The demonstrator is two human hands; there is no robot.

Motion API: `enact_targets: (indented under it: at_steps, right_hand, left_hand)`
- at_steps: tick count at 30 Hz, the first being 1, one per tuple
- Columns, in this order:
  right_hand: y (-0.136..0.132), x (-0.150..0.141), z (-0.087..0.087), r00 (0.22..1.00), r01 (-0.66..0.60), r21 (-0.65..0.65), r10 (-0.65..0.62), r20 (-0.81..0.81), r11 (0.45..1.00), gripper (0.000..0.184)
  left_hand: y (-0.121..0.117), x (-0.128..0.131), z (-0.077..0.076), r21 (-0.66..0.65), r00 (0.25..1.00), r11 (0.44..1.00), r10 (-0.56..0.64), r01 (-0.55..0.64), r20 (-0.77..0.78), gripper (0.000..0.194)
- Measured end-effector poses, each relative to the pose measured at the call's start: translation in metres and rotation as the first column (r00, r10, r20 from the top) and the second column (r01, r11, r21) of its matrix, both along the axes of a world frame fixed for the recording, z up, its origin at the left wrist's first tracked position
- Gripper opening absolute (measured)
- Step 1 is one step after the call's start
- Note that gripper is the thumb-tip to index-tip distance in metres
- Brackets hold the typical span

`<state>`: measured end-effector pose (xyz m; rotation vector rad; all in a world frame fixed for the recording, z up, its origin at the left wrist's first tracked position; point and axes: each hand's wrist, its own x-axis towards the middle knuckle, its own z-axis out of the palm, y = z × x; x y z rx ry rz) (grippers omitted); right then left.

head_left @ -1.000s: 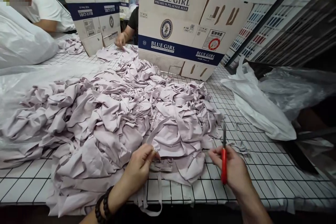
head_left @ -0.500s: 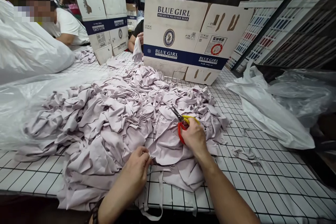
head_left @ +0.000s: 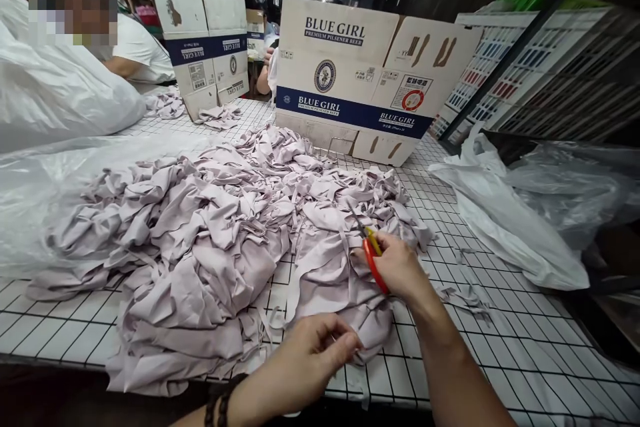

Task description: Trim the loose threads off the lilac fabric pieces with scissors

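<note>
My right hand [head_left: 400,267] grips scissors [head_left: 373,260] with one red and one yellow handle. Their blades point up and away over the lilac fabric pile. My left hand [head_left: 320,357], with a dark beaded bracelet at the wrist, is low in front of the scissors. Its fingers are curled and the thumb comes close to the index fingertip in a pinch, at the near edge of a lilac fabric piece [head_left: 325,287]. Whatever lies between those fingertips is hidden. A heap of lilac cut pieces [head_left: 200,220] spreads to the left and beyond.
The table [head_left: 525,340] has a black grid on white. A large beer carton [head_left: 340,67] and a smaller carton [head_left: 205,47] stand behind the heap. Plastic bags [head_left: 520,220] lie at right, a full white bag [head_left: 60,80] at left. Fabric scraps [head_left: 465,300] lie right. Two people sit beyond.
My left hand has moved right and nearer, away from the narrow strip that hung at the table edge. My right hand has shifted right and nearer with the scissors, whose blades look closer together.
</note>
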<state>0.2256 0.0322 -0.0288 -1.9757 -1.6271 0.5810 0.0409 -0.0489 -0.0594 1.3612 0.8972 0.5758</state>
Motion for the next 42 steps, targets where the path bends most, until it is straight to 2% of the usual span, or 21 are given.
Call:
enact_targets:
  at_steps: [1, 3, 6, 9, 11, 14, 17, 20, 23, 26, 30, 32, 33, 34, 35, 36, 38, 40, 41, 42]
  right_hand:
    - [-0.001, -0.005, -0.005, 1.0, -0.01, -0.001, 0.01, -0.011, 1.0, 0.012]
    - [0.002, -0.014, -0.017, 1.0, 0.012, 0.021, -0.011, -0.025, 1.0, 0.012]
    - [0.013, -0.018, -0.034, 0.994, 0.081, 0.063, -0.076, -0.077, 0.995, 0.009]
    - [0.018, -0.011, -0.037, 0.973, 0.103, 0.047, -0.09, -0.214, 0.994, 0.018]
    - [0.01, -0.006, -0.03, 0.938, 0.079, 0.022, -0.067, -0.339, 0.997, 0.027]
    - [-0.017, -0.003, -0.011, 0.868, 0.049, 0.013, -0.036, -0.496, 0.999, 0.039]
    - [-0.049, -0.009, 0.0, 0.797, 0.117, 0.046, -0.067, -0.6, 0.992, 0.038]
    - [-0.072, -0.02, -0.004, 0.714, 0.242, 0.065, -0.133, -0.687, 0.968, 0.037]
    - [-0.086, -0.035, -0.02, 0.648, 0.346, 0.068, -0.186, -0.738, 0.936, 0.038]
    - [-0.091, -0.048, -0.033, 0.496, 0.456, 0.043, -0.213, -0.842, 0.889, 0.034]
    - [-0.087, -0.047, -0.036, 0.189, 0.595, -0.09, -0.249, -0.95, 0.799, 0.035]
    - [-0.086, -0.036, -0.035, 0.056, 0.582, -0.189, -0.27, -0.961, 0.791, 0.04]
    - [-0.086, -0.03, -0.036, 0.016, 0.553, -0.236, -0.294, -0.956, 0.799, 0.042]
    - [-0.088, -0.023, -0.038, 0.009, 0.514, -0.28, -0.331, -0.944, 0.811, 0.044]
    - [-0.092, -0.016, -0.041, 0.04, 0.466, -0.313, -0.373, -0.927, 0.828, 0.043]
    - [-0.096, -0.009, -0.044, 0.109, 0.409, -0.336, -0.411, -0.905, 0.848, 0.042]
    - [-0.108, 0.003, -0.051, 0.342, 0.322, -0.357, -0.459, -0.82, 0.877, 0.041]
    - [-0.117, 0.012, -0.055, 0.598, 0.367, -0.326, -0.49, -0.634, 0.871, 0.039]
    - [-0.118, 0.014, -0.055, 0.679, 0.424, -0.268, -0.499, -0.539, 0.865, 0.037]
    - [-0.118, 0.013, -0.054, 0.72, 0.472, -0.181, -0.496, -0.485, 0.863, 0.037]
  left_hand:
    - [-0.001, 0.011, -0.007, -0.147, 0.995, 0.988, -0.041, 0.054, 0.089, 0.041]
    - [-0.001, 0.028, -0.023, -0.362, 0.971, 0.925, -0.026, 0.114, 0.239, 0.048]
    - [0.0, 0.043, -0.04, -0.56, 0.93, 0.822, 0.12, 0.104, 0.349, 0.048]
    - [0.004, 0.048, -0.041, -0.69, 0.873, 0.722, 0.301, 0.054, 0.383, 0.044]
    - [0.007, 0.053, -0.033, -0.717, 0.823, 0.697, 0.404, 0.004, 0.398, 0.047]
    - [0.009, 0.064, -0.017, -0.686, 0.739, 0.722, 0.509, -0.086, 0.443, 0.054]
    - [0.01, 0.072, -0.004, -0.684, 0.667, 0.72, 0.567, -0.117, 0.483, 0.054]
    - [0.013, 0.072, 0.003, -0.722, 0.644, 0.689, 0.583, -0.068, 0.495, 0.051]
    - [0.016, 0.066, 0.005, -0.71, 0.648, 0.699, 0.579, -0.085, 0.494, 0.046]
    - [0.02, 0.059, 0.004, -0.692, 0.655, 0.712, 0.581, -0.121, 0.483, 0.044]
    - [0.023, 0.052, 0.004, -0.682, 0.594, 0.697, 0.65, -0.219, 0.474, 0.046]
    - [0.026, 0.046, 0.005, -0.676, 0.561, 0.697, 0.667, -0.239, 0.49, 0.046]
    - [0.028, 0.043, 0.005, -0.674, 0.548, 0.697, 0.673, -0.244, 0.497, 0.045]
    - [0.029, 0.04, 0.005, -0.673, 0.537, 0.696, 0.678, -0.25, 0.502, 0.045]
    - [0.031, 0.037, 0.004, -0.672, 0.533, 0.696, 0.68, -0.253, 0.503, 0.044]
    - [0.032, 0.033, 0.004, -0.669, 0.54, 0.701, 0.673, -0.248, 0.505, 0.043]
    - [0.033, 0.027, 0.002, -0.646, 0.585, 0.73, 0.63, -0.221, 0.512, 0.043]
    - [0.033, 0.023, 0.0, -0.607, 0.65, 0.771, 0.563, -0.191, 0.511, 0.044]
    - [0.032, 0.022, -0.001, -0.583, 0.679, 0.791, 0.533, -0.186, 0.505, 0.045]
    - [0.032, 0.021, -0.002, -0.558, 0.702, 0.808, 0.509, -0.189, 0.498, 0.046]
